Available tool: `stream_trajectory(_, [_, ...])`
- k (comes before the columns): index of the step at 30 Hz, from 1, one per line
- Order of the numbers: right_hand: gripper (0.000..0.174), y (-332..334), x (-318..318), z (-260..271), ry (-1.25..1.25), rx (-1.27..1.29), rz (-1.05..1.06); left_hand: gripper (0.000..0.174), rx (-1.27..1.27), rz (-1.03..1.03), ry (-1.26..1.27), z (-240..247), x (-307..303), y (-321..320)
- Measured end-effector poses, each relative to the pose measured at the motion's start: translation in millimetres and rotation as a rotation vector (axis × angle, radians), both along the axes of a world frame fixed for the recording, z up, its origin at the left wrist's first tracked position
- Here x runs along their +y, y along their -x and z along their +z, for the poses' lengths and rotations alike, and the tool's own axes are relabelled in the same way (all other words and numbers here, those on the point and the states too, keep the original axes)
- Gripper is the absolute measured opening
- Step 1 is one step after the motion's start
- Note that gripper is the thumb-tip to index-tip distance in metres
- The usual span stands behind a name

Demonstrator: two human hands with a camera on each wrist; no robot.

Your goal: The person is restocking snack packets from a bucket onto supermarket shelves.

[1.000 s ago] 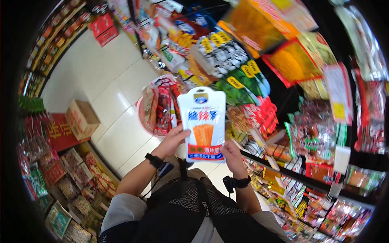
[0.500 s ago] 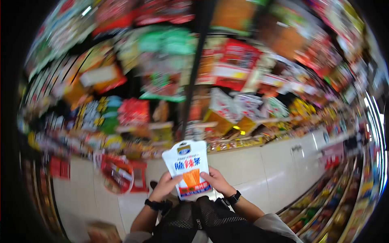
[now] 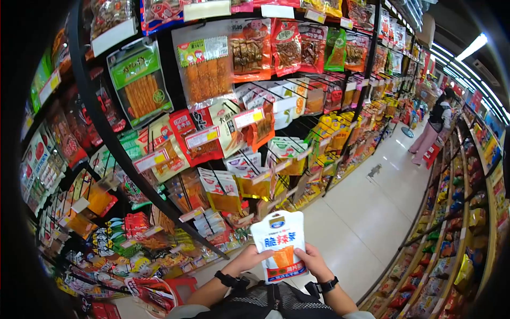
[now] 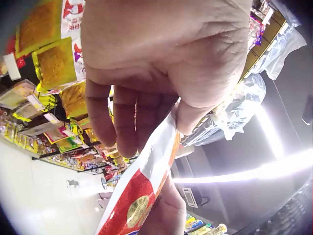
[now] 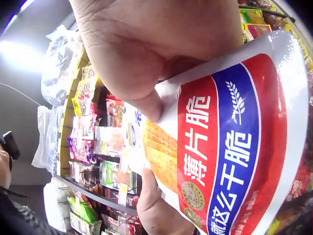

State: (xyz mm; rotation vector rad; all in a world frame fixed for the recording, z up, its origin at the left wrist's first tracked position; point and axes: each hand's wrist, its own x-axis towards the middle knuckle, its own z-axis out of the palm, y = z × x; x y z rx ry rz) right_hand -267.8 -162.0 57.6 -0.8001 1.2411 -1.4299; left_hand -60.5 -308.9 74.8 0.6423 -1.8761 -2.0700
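Note:
A white snack packet (image 3: 279, 242) with a picture of orange strips and a red and blue lower band is held upright in front of the body. The left hand (image 3: 251, 259) grips its left edge, thumb across the front. On the opposite edge the right hand (image 3: 314, 262) pinches the packet, its thumb also on the front. In the left wrist view the packet (image 4: 142, 181) is seen nearly edge-on, the left fingers behind it. From the right wrist, the packet's printed front (image 5: 225, 137) shows large, with the right thumb pressed on it.
Racks of hanging snack bags (image 3: 202, 69) rise ahead and to the left. A basket (image 3: 154, 292) of packets and a red stool (image 3: 183, 290) stand low at left. Tiled floor (image 3: 361, 207) runs along the aisle, with a person (image 3: 438, 119) farther off and lower shelves (image 3: 441, 255) at right.
The head view has swung right and up, from the floor and near shelves to the long aisle. Both hands keep hold of the packet, which now sits lower in view than at first.

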Motion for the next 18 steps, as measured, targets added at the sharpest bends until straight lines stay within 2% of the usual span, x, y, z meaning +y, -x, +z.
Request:
stream_trajectory(2, [0.034, 9, -2, 11, 0.025, -0.059, -0.062, 0.035, 0.024, -0.045, 0.038, 2, -11, 19])
stream_trajectory(5, [0.033, 31, -18, 15, 0.001, -0.011, -0.072, 0.036, 0.082, -0.051, 0.087, -8, -35, 43])
stream_trajectory(8, [0.033, 50, -47, 38, 0.024, 0.007, -0.058, 0.037, 0.098, -0.013, 0.04, 2, -59, 61])
stream_trajectory(13, [0.034, 89, -96, 72, -0.007, 0.243, 0.033, 0.032, 0.263, 0.097, 0.047, 8, -99, 92])
stream_trajectory(16, [0.034, 106, -133, 80, 0.012, 0.227, 0.103, 0.034, 0.241, 0.168, -0.009, 4, -124, 101])
stream_trajectory(17, [0.034, 107, -142, 88, 0.011, 0.203, 0.128, 0.035, 0.304, 0.192, -0.042, 9, -126, 104])
stream_trajectory(18, [0.034, 110, -151, 87, 0.014, 0.204, 0.135, 0.035, 0.28, 0.213, 0.003, 16, -131, 104])
